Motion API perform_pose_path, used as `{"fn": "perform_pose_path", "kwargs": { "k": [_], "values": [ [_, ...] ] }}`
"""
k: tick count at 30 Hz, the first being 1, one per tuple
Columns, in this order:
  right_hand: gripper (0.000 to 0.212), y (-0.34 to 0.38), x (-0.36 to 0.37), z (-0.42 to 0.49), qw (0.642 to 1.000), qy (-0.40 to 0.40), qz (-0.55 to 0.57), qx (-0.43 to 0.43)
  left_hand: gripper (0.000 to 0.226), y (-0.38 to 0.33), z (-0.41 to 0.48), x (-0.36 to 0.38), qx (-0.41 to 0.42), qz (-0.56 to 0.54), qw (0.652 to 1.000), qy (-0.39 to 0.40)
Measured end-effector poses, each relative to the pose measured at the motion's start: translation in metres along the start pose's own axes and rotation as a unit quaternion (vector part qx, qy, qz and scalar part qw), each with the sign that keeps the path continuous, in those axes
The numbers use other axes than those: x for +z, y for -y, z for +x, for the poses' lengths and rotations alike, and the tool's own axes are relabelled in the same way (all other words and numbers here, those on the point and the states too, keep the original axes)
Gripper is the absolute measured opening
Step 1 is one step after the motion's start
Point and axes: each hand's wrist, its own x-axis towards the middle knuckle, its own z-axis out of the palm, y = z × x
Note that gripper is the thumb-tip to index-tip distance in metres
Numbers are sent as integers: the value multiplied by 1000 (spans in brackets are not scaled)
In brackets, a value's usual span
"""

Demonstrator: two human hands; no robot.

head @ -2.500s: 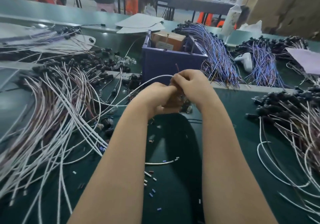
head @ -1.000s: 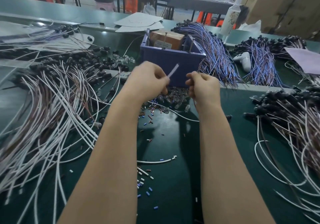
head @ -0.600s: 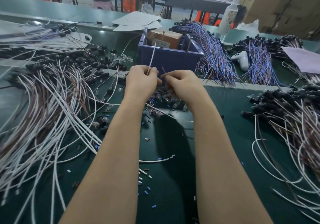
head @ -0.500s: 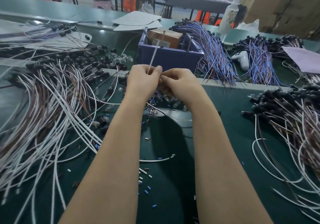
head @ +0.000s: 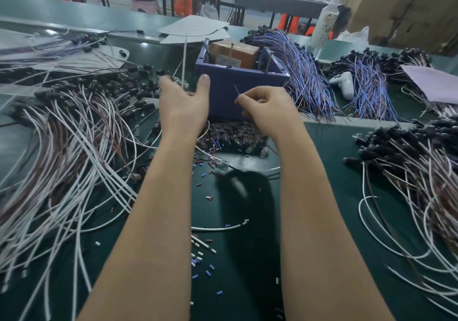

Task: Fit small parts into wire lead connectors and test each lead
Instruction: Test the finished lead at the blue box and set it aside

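White lead upright at my left hand, brown lead pinched in my right, above the worktop (head: pixel 334 172).

My left hand (head: pixel 184 107) has its fingers spread and slack; the white lead (head: pixel 184 60) stands straight up between thumb and fingers, and I can't tell whether it is touched. My right hand (head: pixel 269 108) pinches the thin brown lead (head: pixel 236 90) before the blue box (head: pixel 238 80), tip slanting up-left. The left is nearer the white lead, I judge.

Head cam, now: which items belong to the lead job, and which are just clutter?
In the job: left hand, white lead standing up from it; right hand, fingers pinching thin brown lead; bulb heap; white-lead piles.
Lying about: white bottle, white handheld device, paper sheets, insulation scraps.
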Motion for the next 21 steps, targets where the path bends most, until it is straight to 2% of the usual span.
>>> {"fn": "perform_pose_path", "kwargs": {
  "k": [1,3,5,7,9,11,13,14,16,19,21],
  "values": [
    [15,-1,-3,1,999,-13,-31,0,60,-1,-2,3,-15,8,1000,21],
    [16,-3,-9,1,999,-13,-36,12,52,-6,-2,6,-29,-11,999,32],
    [18,-2,-14,-1,999,10,35,36,35,-12,1,3,-16,-53,998,5],
    [17,3,-16,-5,984,56,164,46,29,-16,2,-5,37,-84,995,-34],
    [16,8,-20,-7,947,123,295,14,26,-22,3,-13,106,-97,987,-65],
    [19,10,-23,-9,883,200,423,-36,24,-30,2,-21,156,-97,980,-74],
    [22,9,-23,-12,815,267,512,-55,20,-36,0,-25,181,-62,980,-54],
    [22,7,-22,-13,799,282,528,-49,16,-38,-3,-24,182,-37,982,-29],
    [21,-1,-16,-12,811,256,526,-1,5,-35,-7,-19,153,8,988,29],
    [19,-15,-7,-5,868,120,466,122,5,-22,-4,-6,51,27,994,94],
    [17,-23,-4,1,896,40,412,163,10,-12,-2,3,-6,2,992,129]
  ]
}}
